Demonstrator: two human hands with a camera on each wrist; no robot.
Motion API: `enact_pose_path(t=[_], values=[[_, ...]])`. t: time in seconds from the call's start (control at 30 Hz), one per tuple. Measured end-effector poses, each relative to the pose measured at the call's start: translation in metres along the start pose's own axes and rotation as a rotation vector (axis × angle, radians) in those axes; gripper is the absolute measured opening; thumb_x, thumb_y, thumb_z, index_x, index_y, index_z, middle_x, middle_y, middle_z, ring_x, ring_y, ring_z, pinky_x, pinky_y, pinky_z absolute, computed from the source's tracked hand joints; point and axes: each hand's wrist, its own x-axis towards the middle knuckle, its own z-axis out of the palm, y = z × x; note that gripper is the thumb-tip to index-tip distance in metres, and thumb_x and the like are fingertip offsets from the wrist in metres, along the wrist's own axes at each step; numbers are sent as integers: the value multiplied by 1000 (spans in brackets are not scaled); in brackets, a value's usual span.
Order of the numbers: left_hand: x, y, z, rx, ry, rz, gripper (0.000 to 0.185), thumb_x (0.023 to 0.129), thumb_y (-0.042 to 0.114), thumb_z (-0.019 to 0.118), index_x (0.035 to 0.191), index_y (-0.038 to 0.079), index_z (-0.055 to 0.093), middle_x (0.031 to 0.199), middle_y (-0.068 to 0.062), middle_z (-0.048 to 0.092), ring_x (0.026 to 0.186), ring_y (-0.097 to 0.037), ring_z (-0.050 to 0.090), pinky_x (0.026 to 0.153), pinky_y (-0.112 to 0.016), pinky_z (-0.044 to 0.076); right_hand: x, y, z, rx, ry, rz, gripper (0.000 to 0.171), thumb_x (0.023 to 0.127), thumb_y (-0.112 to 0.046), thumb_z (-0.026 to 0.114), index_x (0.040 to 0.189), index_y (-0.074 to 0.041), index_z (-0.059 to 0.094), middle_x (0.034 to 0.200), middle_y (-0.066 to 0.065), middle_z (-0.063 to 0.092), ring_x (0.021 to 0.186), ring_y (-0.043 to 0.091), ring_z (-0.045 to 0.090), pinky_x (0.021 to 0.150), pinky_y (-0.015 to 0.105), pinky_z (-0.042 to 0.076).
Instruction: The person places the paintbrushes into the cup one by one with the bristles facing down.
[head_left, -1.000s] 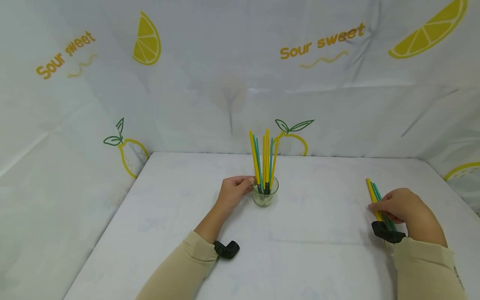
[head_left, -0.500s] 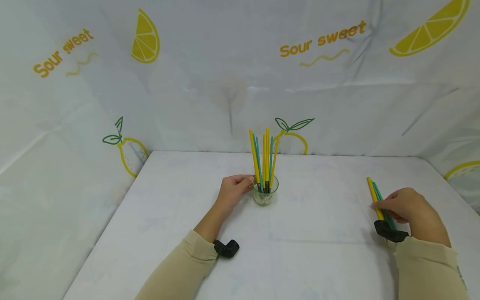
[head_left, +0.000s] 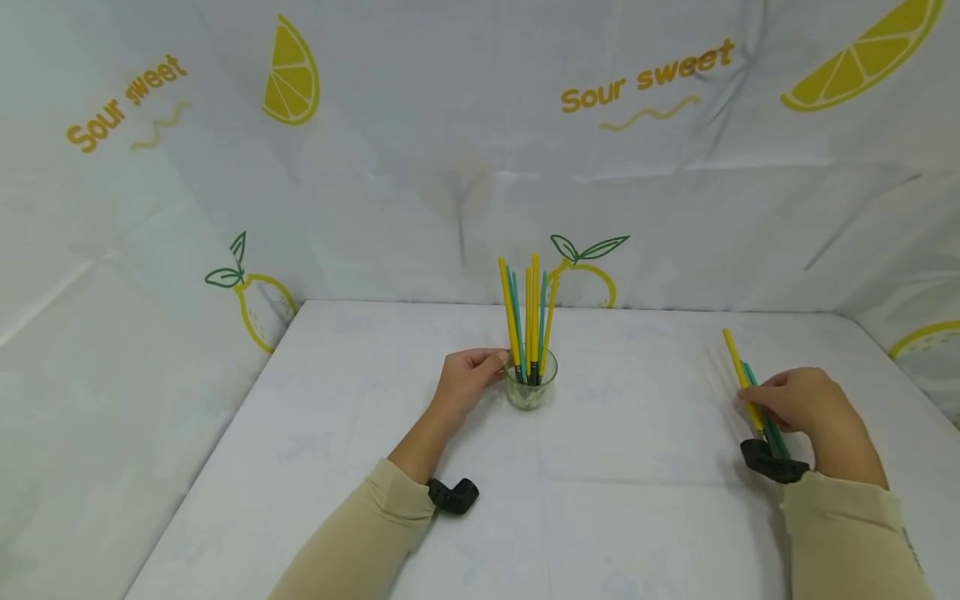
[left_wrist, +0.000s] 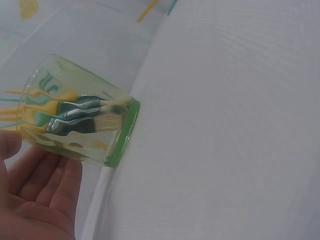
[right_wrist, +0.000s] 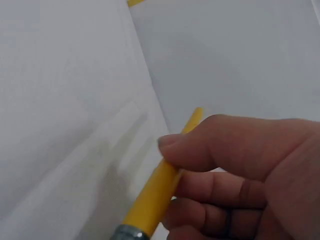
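Observation:
In the head view, a small clear glass (head_left: 527,396) stands mid-table with several yellow and teal paintbrushes (head_left: 533,325) in it, bristles down. My left hand (head_left: 465,379) holds the glass by its left side near the rim. The left wrist view shows the bristles through the greenish glass (left_wrist: 85,120), with the thumb by the rim and the fingers beside the wall. At the right, my right hand (head_left: 806,404) pinches a yellow paintbrush (head_left: 735,354) between thumb and fingers. Teal paintbrushes (head_left: 752,375) lie under that hand, partly hidden by it.
A white cloth covers the table (head_left: 637,517). Behind it hangs a white sheet (head_left: 420,167) printed with lemons and words. Each wrist wears a black camera, such as the left camera (head_left: 453,497).
My right hand has lifted the yellow paintbrush slightly and moved it away from the teal ones, its handle end going up and left. My left hand and the glass stay put.

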Motion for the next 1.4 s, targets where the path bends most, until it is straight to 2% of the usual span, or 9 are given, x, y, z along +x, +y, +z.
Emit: enact_pose_path(t=[0.17,0.3,0.4,0.5,0.6,0.73,0.93,1.17,1.4], values=[[0,0,0,11,1,-6,28,96,13,62,114,-8,68,115,-19,70,102,-18,70,91,-30,58,-7,-12,1,134,120,-93,64,95,-47,58,118,12,59,82,2,71,71,14,66,68,37,55],[10,-13,-2,12,-1,-18,29,96,15,62,115,-6,68,117,-18,70,102,-18,70,92,-31,58,-10,-29,9,234,225,-188,58,96,-42,57,123,9,57,87,2,73,70,8,68,72,40,56],[17,-24,-3,12,-2,-18,30,96,17,62,116,-5,68,118,-18,70,103,-18,70,92,-31,58,-12,-43,14,318,247,-245,53,96,-36,59,128,7,54,88,-8,73,72,4,69,83,49,56],[19,-28,-4,9,5,-9,32,96,20,64,116,-4,69,117,-17,70,103,-18,70,91,-31,58,-15,-58,20,385,248,-295,49,96,-32,61,130,2,52,88,-20,70,75,1,69,95,59,49],[19,-30,-5,2,12,-2,33,95,23,65,116,-2,70,117,-16,71,103,-18,70,91,-30,58,-19,-73,26,460,265,-349,43,94,-26,65,127,0,53,89,-21,70,78,1,70,94,45,56],[18,-30,-5,7,13,6,32,95,23,65,115,-1,71,115,-14,71,103,-18,70,90,-30,59,-25,-90,32,565,303,-421,33,92,-16,68,119,0,58,88,-18,72,79,1,70,73,17,60],[19,-30,-3,-4,0,16,32,95,23,64,114,-2,70,115,-13,71,105,-19,70,90,-29,58,-36,-115,39,611,365,-489,30,87,-17,75,111,-4,61,86,-18,69,73,3,69,68,16,59],[20,-31,-4,-4,7,37,32,95,21,64,113,-4,70,115,-15,71,105,-20,70,90,-29,59,-43,-154,55,674,440,-571,29,87,-19,76,105,-1,60,88,-8,66,74,5,67,70,17,60],[20,-30,-3,-15,2,25,31,95,20,65,115,-3,70,117,-16,70,106,-21,69,91,-30,58,-46,-190,70,745,457,-649,28,88,-19,74,109,-3,64,94,-2,67,79,11,68,73,16,59]])
